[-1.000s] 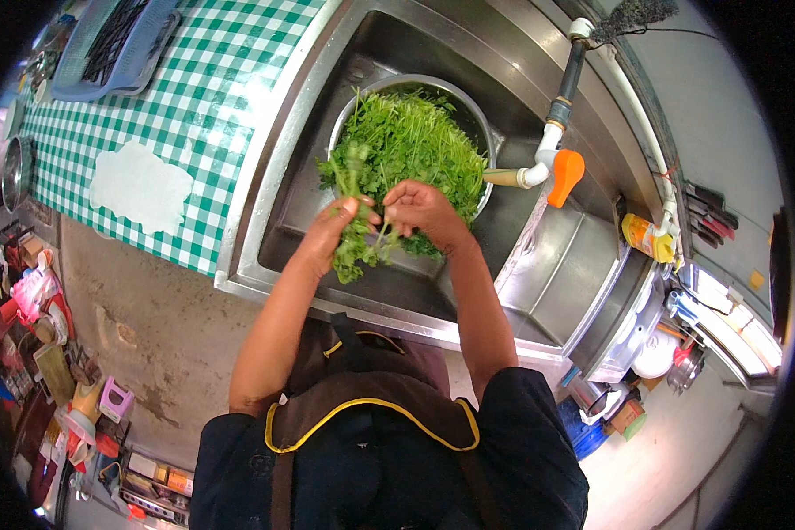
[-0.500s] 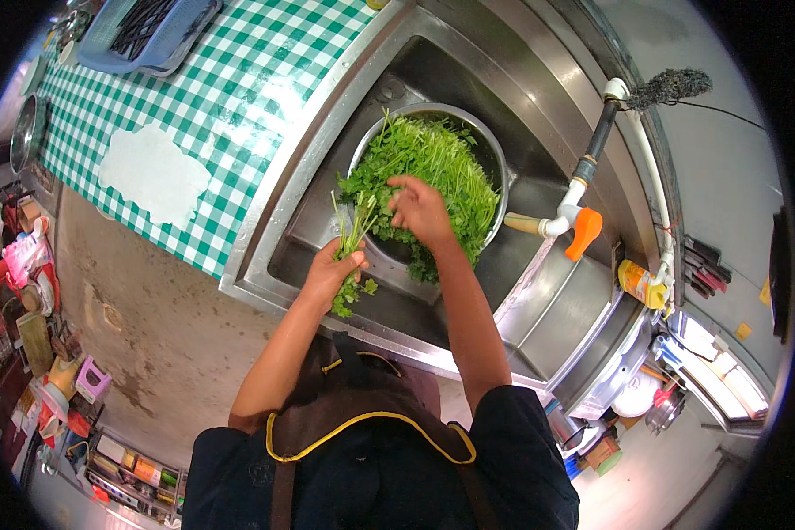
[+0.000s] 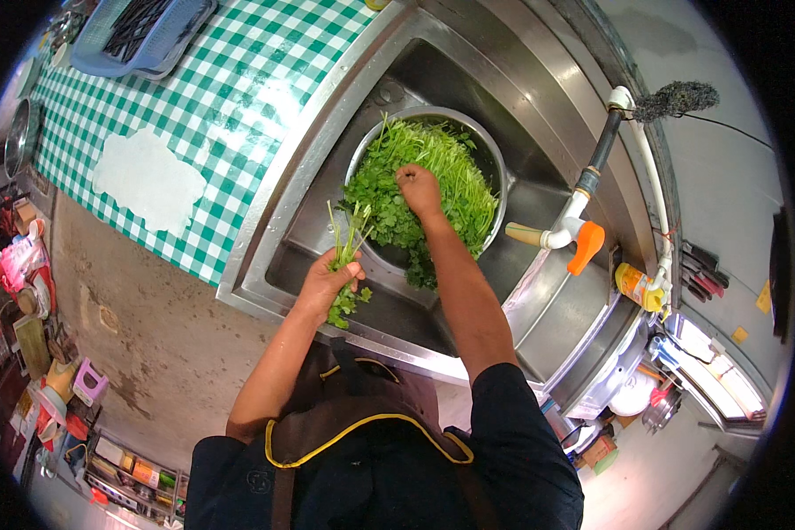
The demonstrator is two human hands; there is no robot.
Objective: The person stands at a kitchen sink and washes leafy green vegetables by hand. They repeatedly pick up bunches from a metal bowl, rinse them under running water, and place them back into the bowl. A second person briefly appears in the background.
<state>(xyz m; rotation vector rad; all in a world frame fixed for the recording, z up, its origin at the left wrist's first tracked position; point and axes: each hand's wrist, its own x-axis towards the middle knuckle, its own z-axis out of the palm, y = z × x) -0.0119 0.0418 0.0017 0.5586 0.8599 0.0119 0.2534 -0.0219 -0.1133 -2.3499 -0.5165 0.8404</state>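
Observation:
My left hand is closed round a small bunch of leafy green stalks, held over the near left part of the steel sink, with leaves hanging below the fingers. A round steel bowl in the sink is heaped with more leafy greens. My right hand is on top of that heap with its fingers curled closed; whatever is between the fingertips is hidden.
An orange-handled tap juts over the right basin. Left lie a green checked cloth and a blue basket of dark sticks. A yellow bottle, knives and a dark scrubber are at the right.
My right hand has left the bunch in my left hand and moved up onto the heap, its fingers curling in since half a second ago. My left hand has lowered toward the near rim.

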